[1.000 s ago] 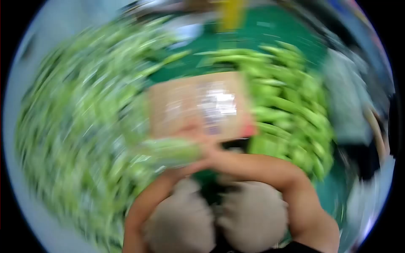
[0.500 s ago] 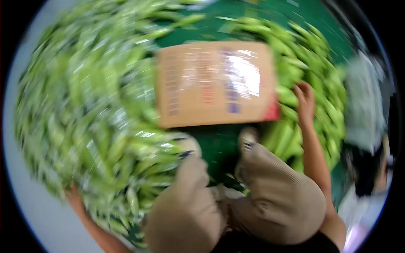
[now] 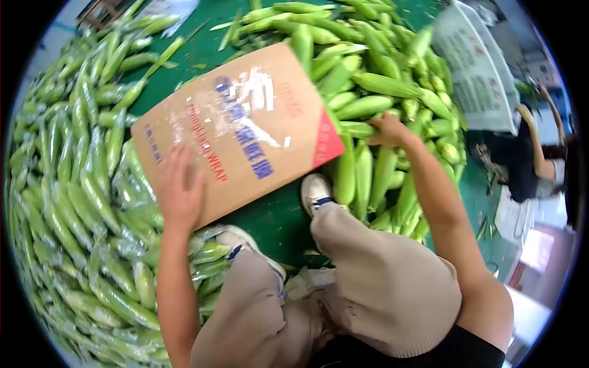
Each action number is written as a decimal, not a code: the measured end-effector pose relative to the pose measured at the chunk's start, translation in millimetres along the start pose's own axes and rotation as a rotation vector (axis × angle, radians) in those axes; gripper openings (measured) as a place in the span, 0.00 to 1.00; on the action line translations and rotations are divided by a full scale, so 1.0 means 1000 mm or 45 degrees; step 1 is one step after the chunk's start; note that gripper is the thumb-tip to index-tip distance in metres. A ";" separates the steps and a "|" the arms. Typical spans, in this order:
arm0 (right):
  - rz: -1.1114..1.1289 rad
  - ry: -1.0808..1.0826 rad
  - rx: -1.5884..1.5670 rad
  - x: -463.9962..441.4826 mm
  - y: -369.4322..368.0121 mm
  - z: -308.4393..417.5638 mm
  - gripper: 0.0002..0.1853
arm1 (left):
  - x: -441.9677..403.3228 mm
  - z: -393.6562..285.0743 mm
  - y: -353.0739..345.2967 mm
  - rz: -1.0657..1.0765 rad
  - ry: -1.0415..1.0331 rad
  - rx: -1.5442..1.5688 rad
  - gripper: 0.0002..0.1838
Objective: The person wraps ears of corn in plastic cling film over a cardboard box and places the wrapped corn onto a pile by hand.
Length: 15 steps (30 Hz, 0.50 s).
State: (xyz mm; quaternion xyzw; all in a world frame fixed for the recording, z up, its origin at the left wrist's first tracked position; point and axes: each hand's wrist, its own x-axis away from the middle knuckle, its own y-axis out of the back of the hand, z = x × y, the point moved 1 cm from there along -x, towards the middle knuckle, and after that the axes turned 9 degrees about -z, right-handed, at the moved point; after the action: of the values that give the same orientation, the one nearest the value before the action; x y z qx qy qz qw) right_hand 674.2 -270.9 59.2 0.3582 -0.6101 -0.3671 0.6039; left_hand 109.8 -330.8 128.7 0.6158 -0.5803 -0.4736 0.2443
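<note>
A cardboard box printed with blue and red lettering lies tilted between two heaps. My left hand rests on its near left part, fingers stretched out and slightly blurred. At the right heap, my right hand has its thumb and fingers closed round the end of an ear of corn in its green husk. More unwrapped ears of corn lie around that hand. To the left spreads a large heap of ears wrapped in clear plastic film.
My knees and shoes are close in front, on a green floor. A white woven sack stands beyond the right heap. Another person is at the far right. A clear plastic sheet lies at the back left.
The view has shifted and become sharper. My left hand has come from the wrapped heap's outer edge onto the box. The box now appears turned. My right hand has reached onto the unwrapped corn.
</note>
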 end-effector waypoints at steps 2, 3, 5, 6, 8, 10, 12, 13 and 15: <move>-0.033 0.251 0.022 0.004 -0.001 -0.007 0.46 | 0.011 0.007 -0.010 0.073 -0.067 -0.296 0.32; -0.066 0.312 0.090 0.018 0.011 0.006 0.42 | 0.014 0.003 -0.011 0.115 -0.105 -0.414 0.32; -0.301 0.438 0.003 0.034 -0.001 -0.010 0.39 | 0.015 0.002 -0.005 0.145 -0.067 -0.352 0.32; -0.368 0.283 -0.352 0.038 -0.014 -0.029 0.38 | 0.016 0.000 -0.003 0.154 -0.053 -0.310 0.32; -0.557 0.026 -1.101 0.029 -0.005 -0.029 0.37 | 0.017 0.001 -0.003 0.167 -0.051 -0.320 0.32; -0.746 0.052 -1.599 0.027 0.043 -0.008 0.37 | 0.017 0.001 -0.002 0.160 -0.057 -0.293 0.31; -0.704 0.438 -1.582 0.022 0.109 0.051 0.37 | 0.018 -0.001 -0.002 0.138 -0.062 -0.328 0.31; -0.582 0.683 -1.452 0.025 0.149 0.114 0.38 | 0.018 -0.002 -0.001 0.129 -0.068 -0.346 0.30; -0.752 1.105 -0.569 0.018 0.201 0.229 0.40 | 0.018 -0.005 0.001 0.126 -0.068 -0.346 0.30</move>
State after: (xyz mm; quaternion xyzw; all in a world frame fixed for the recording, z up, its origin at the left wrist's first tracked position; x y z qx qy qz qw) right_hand 446.5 -188.0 244.5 0.4952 -0.0876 -0.4598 0.7319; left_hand 111.1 -348.9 126.1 0.5349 -0.5469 -0.5513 0.3330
